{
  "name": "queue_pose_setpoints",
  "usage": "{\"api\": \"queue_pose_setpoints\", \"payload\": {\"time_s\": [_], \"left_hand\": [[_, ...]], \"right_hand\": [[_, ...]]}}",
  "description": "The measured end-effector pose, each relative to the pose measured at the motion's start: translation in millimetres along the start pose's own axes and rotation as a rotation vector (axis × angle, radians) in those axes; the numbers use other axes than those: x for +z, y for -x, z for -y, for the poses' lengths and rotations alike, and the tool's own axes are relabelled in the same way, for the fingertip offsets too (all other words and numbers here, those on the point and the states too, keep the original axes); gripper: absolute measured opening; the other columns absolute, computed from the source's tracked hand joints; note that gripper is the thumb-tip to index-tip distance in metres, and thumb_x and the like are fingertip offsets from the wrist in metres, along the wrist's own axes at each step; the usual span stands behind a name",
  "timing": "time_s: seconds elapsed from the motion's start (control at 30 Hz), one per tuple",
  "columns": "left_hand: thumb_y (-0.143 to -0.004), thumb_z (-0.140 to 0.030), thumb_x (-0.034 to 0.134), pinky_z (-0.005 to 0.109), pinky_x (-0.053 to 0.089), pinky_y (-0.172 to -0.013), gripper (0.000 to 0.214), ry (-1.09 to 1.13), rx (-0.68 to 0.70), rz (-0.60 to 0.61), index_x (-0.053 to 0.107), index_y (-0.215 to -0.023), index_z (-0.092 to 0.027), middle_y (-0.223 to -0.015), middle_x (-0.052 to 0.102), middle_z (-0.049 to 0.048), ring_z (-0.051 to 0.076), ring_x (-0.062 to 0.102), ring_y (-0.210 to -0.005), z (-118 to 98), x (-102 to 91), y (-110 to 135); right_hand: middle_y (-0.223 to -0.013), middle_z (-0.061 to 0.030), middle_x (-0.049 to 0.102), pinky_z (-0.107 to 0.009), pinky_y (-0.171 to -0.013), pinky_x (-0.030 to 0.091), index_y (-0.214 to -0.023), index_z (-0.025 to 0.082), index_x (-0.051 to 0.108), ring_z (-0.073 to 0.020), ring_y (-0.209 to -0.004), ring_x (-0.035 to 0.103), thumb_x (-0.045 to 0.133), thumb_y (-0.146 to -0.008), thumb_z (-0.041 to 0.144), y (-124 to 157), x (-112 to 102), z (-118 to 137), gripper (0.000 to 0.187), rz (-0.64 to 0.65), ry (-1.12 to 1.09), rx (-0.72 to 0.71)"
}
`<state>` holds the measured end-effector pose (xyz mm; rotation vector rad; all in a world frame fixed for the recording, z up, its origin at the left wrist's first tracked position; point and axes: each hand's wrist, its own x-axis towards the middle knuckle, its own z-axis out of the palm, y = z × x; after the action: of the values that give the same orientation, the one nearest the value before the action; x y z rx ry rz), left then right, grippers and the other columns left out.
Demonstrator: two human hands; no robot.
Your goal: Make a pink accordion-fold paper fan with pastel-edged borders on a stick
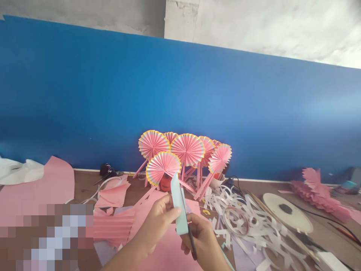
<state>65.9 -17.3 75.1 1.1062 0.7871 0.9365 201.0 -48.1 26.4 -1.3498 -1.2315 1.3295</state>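
Note:
A light blue-green paper strip (177, 205) is pinched upright between the thumb and fingers of my left hand (159, 218). My right hand (201, 239) grips black-handled scissors (192, 241), whose blades run up along the strip's right edge and are partly hidden by it. Both hands are held above pink paper (166, 248) on the table. Just beyond them stand several round pleated paper fans (187, 149), pink with yellow and pale blue rims, on pink paper stems.
Curled white paper strips (239, 218) pile up on the right, near a round white disc (287, 212) and a long wooden stick (278, 216). Folded pink paper (318, 195) lies far right. Large pink sheets (39, 188) cover the left. A blue panel (180, 94) rises behind the table.

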Motion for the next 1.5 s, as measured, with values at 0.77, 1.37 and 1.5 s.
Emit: {"api": "queue_pose_setpoints", "payload": {"time_s": [0.77,1.37,1.5], "left_hand": [[-0.073,-0.031,0.062,0.030,0.042,-0.074,0.013,-0.124,0.031,-0.067,0.059,-0.074,-0.018,-0.076,0.064,0.0024,0.020,0.058,-0.081,-10,-18.0,-4],[-0.077,-0.040,0.064,0.022,0.043,-0.051,0.024,-0.083,0.183,-0.278,0.061,-0.079,-0.017,-0.064,0.061,0.0001,0.012,0.053,-0.056,-20,-23.5,-1],[-0.077,-0.040,0.064,0.022,0.045,-0.052,0.024,-0.104,0.185,-0.327,0.060,-0.079,-0.017,-0.066,0.062,0.0005,0.013,0.055,-0.057,-18,-25.4,-2]], "right_hand": [[-0.047,0.0024,0.058,-0.018,-0.036,0.026,-0.077,0.017,0.052,-0.0096,-0.038,0.050,0.067,-0.068,0.053,-16,-17,-3,0.040,-0.009,-0.003,0.044],[-0.086,-0.0052,0.063,-0.028,-0.068,0.038,-0.110,0.019,0.058,-0.0173,-0.076,0.053,0.069,-0.069,0.059,10,-26,10,0.059,0.438,0.148,-0.162],[-0.084,-0.0054,0.064,-0.029,-0.070,0.038,-0.109,0.018,0.058,-0.0184,-0.077,0.053,0.069,-0.067,0.060,17,-23,16,0.060,0.397,0.198,-0.132]]}}
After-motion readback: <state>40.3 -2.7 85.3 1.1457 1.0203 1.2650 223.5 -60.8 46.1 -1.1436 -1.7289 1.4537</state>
